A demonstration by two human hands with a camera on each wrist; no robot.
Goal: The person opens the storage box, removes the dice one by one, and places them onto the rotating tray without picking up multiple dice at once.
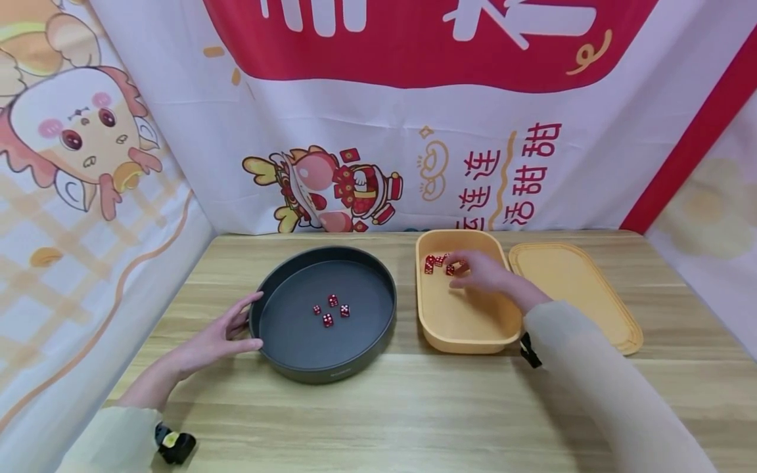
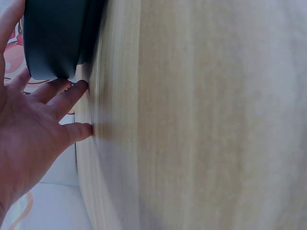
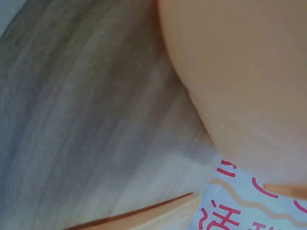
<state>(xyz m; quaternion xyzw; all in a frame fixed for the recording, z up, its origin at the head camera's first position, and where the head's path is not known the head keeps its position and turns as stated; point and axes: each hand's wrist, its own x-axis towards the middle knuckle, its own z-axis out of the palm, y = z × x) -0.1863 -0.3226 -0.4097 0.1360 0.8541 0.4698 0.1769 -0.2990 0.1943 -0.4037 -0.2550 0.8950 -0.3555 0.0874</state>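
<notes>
My left hand [image 1: 220, 334] lies against the left side of a round dark grey pan [image 1: 331, 373], thumb and fingers spread along its wall. In the left wrist view the fingers are stretched out beside the pan's side [image 2: 52, 40], low over the wood. Several red dice [image 1: 328, 320] with white dots sit near the middle of the pan. My right hand [image 1: 481, 271] reaches into a yellow-orange rectangular container [image 1: 449, 322]. Its thumb and fingers stand apart around a few red dice [image 1: 429, 265] at the container's far end, partly covering them.
A flat yellow-orange lid [image 1: 570, 289] lies on the wooden table [image 1: 378, 420], right of the container and under the right forearm's side. Printed cloth [image 1: 367, 112] hangs behind the table and along both sides. The container wall [image 3: 240, 86] fills much of the right wrist view.
</notes>
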